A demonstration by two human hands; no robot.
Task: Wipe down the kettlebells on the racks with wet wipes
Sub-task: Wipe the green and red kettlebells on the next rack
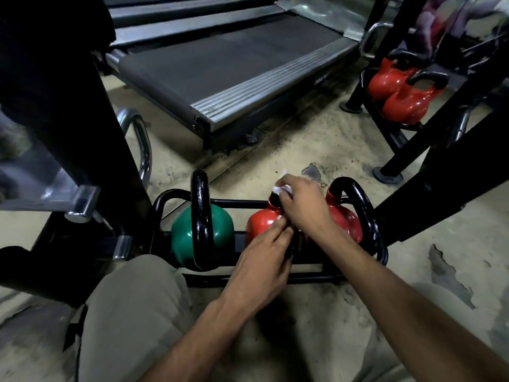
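Observation:
A low black rack (220,278) in front of me holds three kettlebells: a green one (187,235) with a black handle on the left, a red one (261,221) in the middle and another red one (347,221) on the right. My right hand (305,205) presses a white wet wipe (281,187) on the black handle of the middle red kettlebell. My left hand (261,260) grips the near side of that same handle, which is mostly hidden by both hands.
A treadmill (234,67) lies on the floor beyond the rack. A second rack at the right back holds two red kettlebells (399,89). Black machine frames stand close on the left (68,133) and right (446,172). My knee (132,312) is by the rack.

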